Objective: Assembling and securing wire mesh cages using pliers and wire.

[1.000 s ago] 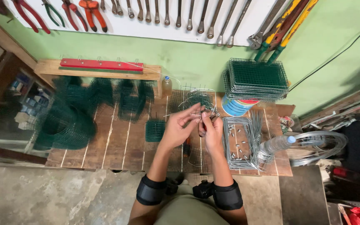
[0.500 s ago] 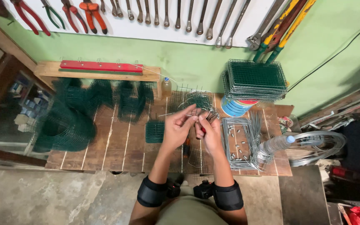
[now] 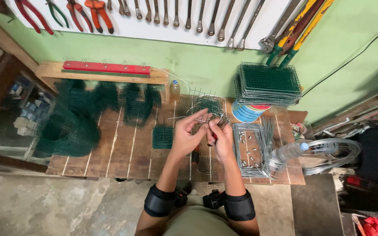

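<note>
My left hand (image 3: 189, 134) and my right hand (image 3: 221, 137) meet over the middle of a wooden workbench (image 3: 110, 148). Together they pinch a piece of thin grey wire (image 3: 204, 119). The right hand also grips a small red-handled tool (image 3: 214, 136) whose tip touches the wire. A wire mesh piece (image 3: 204, 104) lies on the bench just beyond my fingers. A small square of green mesh (image 3: 162, 137) rests to the left of my left hand.
A wire tray with small metal clips (image 3: 251, 150) sits right of my hands, beside a plastic bottle (image 3: 288, 151) and wire coil (image 3: 331, 153). Stacked green mesh panels (image 3: 267, 83) top a can. Green mesh rolls (image 3: 66, 131) lie left. Pliers and wrenches (image 3: 189, 15) hang above.
My hands stay together over the bench; the fingers have shifted slightly on the wire, and the left fingers are spread a bit more.
</note>
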